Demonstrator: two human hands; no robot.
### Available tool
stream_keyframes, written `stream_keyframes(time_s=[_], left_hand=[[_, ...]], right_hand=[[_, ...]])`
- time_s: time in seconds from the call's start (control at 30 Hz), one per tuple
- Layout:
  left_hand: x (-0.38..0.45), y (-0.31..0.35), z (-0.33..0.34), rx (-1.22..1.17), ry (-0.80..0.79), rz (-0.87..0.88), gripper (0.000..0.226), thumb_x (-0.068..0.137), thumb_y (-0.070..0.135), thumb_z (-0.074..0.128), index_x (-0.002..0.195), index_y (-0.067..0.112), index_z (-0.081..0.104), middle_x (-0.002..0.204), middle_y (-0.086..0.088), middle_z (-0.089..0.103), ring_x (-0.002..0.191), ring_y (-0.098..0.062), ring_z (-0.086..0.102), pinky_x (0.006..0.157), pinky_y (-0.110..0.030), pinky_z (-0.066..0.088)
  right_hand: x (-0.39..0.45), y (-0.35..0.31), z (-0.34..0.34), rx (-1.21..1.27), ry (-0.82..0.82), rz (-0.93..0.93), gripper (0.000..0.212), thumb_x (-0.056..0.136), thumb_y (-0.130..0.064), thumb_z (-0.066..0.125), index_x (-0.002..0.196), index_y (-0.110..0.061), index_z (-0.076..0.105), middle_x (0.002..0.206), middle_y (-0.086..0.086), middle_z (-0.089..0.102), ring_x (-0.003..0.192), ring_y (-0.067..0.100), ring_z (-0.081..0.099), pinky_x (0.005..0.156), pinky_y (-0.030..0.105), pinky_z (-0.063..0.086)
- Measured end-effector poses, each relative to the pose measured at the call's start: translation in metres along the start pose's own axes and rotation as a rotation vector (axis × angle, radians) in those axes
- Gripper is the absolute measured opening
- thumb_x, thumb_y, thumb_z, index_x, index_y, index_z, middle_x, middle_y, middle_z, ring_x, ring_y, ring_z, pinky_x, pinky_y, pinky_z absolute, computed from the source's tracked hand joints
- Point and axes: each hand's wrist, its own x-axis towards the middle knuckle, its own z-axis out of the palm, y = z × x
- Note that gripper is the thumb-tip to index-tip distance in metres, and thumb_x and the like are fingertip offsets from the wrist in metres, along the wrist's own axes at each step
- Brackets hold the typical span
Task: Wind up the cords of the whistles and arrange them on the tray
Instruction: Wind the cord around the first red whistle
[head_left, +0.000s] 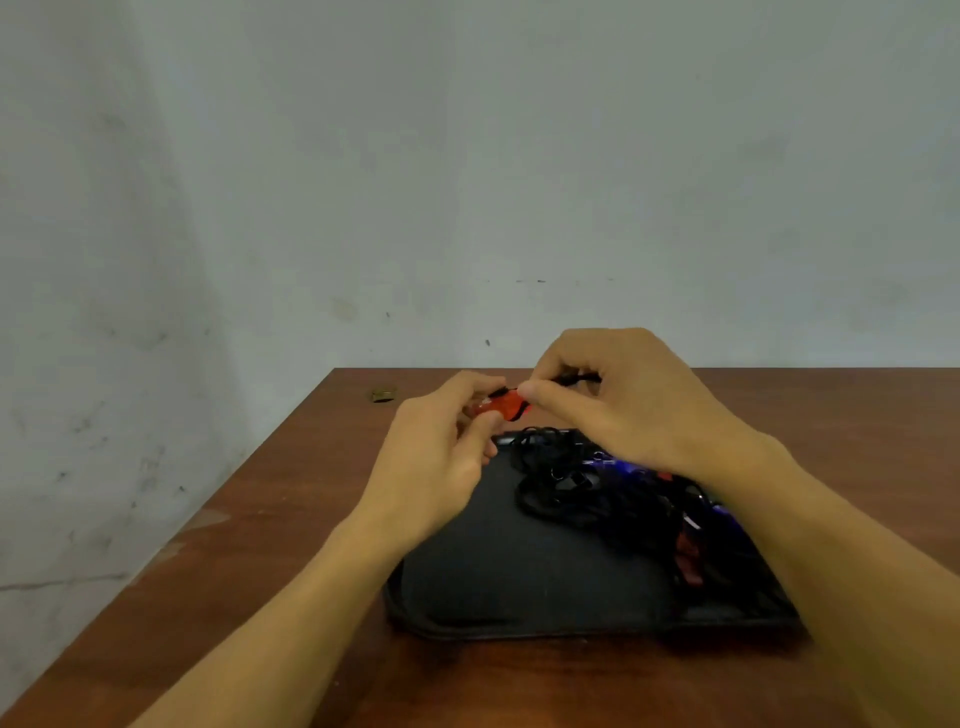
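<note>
A red whistle (500, 405) is held up between both hands, pinched by the left hand (447, 457) at its near end, while the right hand (618, 400) pinches its black cord (574, 379) just beside it. Below the hands lies a black tray (519, 571), flat. Under the right wrist, on the tray's right side, sits a tangled heap of black cords (561, 493) with blue whistles (608, 462) and another red whistle (688, 556) among them.

No legible text, label, brand, number or sign anywhere in view. I check the red whistle (500, 404) that I hold, the black tray (530, 566), the heap of cords (566, 483) and the small object (383, 395) on the counter (291, 519): all too blurred or plain to read.
</note>
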Motion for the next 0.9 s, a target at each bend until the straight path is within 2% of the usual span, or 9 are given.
stream_keyframes(time_s=[0.1, 0.23, 0.33, 0.43, 0.53, 0.6, 0.73, 0.83, 0.9], left_hand=[[-0.011, 0.006, -0.003, -0.023, -0.078, 0.070, 0.033, 0.096, 0.006, 0.060, 0.113, 0.034, 0.061, 0.080, 0.004, 0.070, 0.071, -0.010, 0.069, 0.073, -0.031, 0.058], [-0.021, 0.004, -0.004, -0.086, -0.143, 0.109, 0.026, 0.096, 0.002, 0.060, 0.117, 0.015, 0.062, 0.083, 0.000, 0.071, 0.074, -0.014, 0.070, 0.074, -0.027, 0.058], [-0.024, 0.005, -0.003, -0.175, -0.143, 0.087, 0.026, 0.095, -0.002, 0.060, 0.117, 0.012, 0.063, 0.081, -0.002, 0.072, 0.074, -0.016, 0.070, 0.075, -0.027, 0.058], [-0.024, 0.006, -0.003, -0.299, -0.123, 0.050, 0.024, 0.094, -0.004, 0.059, 0.113, 0.010, 0.064, 0.081, -0.007, 0.073, 0.073, -0.021, 0.071, 0.075, -0.028, 0.057], [-0.023, 0.007, -0.002, -0.459, -0.062, -0.002, 0.021, 0.093, -0.006, 0.059, 0.110, 0.004, 0.063, 0.082, -0.015, 0.074, 0.070, -0.024, 0.072, 0.070, -0.027, 0.057], [-0.021, 0.005, 0.000, -0.598, -0.020, -0.071, 0.020, 0.092, -0.006, 0.058, 0.110, 0.001, 0.063, 0.083, -0.021, 0.073, 0.068, -0.026, 0.071, 0.065, -0.029, 0.057], [-0.019, 0.001, 0.002, -0.732, 0.033, -0.187, 0.018, 0.092, -0.005, 0.058, 0.109, -0.002, 0.063, 0.084, -0.023, 0.073, 0.069, -0.024, 0.070, 0.065, -0.029, 0.058], [-0.019, -0.001, 0.001, -0.733, 0.059, -0.252, 0.018, 0.094, -0.003, 0.058, 0.111, -0.003, 0.063, 0.084, -0.020, 0.074, 0.071, -0.025, 0.071, 0.066, -0.028, 0.060], [-0.017, -0.005, 0.000, -0.588, 0.098, -0.261, 0.016, 0.094, -0.002, 0.059, 0.110, -0.001, 0.061, 0.083, -0.017, 0.074, 0.070, -0.025, 0.072, 0.066, -0.029, 0.060]], right_hand=[[0.007, 0.001, -0.005, 0.148, -0.030, 0.018, 0.016, 0.087, -0.042, 0.071, 0.079, -0.028, 0.073, 0.076, -0.015, 0.071, 0.075, 0.002, 0.065, 0.069, 0.013, 0.046], [0.008, 0.007, 0.003, 0.389, -0.113, 0.115, 0.024, 0.083, -0.040, 0.076, 0.075, -0.018, 0.074, 0.072, 0.001, 0.072, 0.066, 0.021, 0.066, 0.067, 0.028, 0.053], [0.002, 0.012, 0.018, 0.643, -0.190, 0.292, 0.030, 0.077, -0.046, 0.076, 0.066, -0.019, 0.070, 0.059, 0.001, 0.059, 0.048, 0.012, 0.042, 0.047, 0.020, 0.036], [-0.004, 0.016, 0.038, 0.883, -0.171, 0.448, 0.034, 0.072, -0.050, 0.073, 0.055, -0.023, 0.062, 0.057, -0.001, 0.040, 0.049, 0.009, 0.026, 0.047, 0.022, 0.017], [-0.014, 0.015, 0.059, 1.051, -0.066, 0.478, 0.029, 0.084, -0.039, 0.067, 0.065, -0.016, 0.066, 0.053, -0.004, 0.036, 0.046, 0.006, 0.023, 0.047, 0.025, 0.012], [-0.018, 0.013, 0.068, 0.954, 0.067, 0.431, 0.030, 0.089, -0.034, 0.066, 0.077, -0.006, 0.068, 0.052, -0.007, 0.044, 0.044, 0.005, 0.032, 0.044, 0.022, 0.021], [-0.028, 0.010, 0.083, 0.512, 0.254, 0.174, 0.023, 0.099, -0.025, 0.058, 0.079, -0.023, 0.068, 0.066, -0.006, 0.063, 0.059, 0.010, 0.056, 0.058, 0.023, 0.046], [-0.037, 0.013, 0.088, 0.245, 0.226, 0.016, 0.013, 0.101, -0.025, 0.056, 0.096, -0.025, 0.068, 0.081, -0.011, 0.065, 0.074, 0.012, 0.061, 0.066, 0.027, 0.049], [-0.042, 0.015, 0.087, 0.053, 0.166, -0.037, 0.014, 0.100, -0.030, 0.054, 0.106, -0.026, 0.066, 0.092, -0.016, 0.065, 0.082, 0.007, 0.062, 0.071, 0.025, 0.050]])
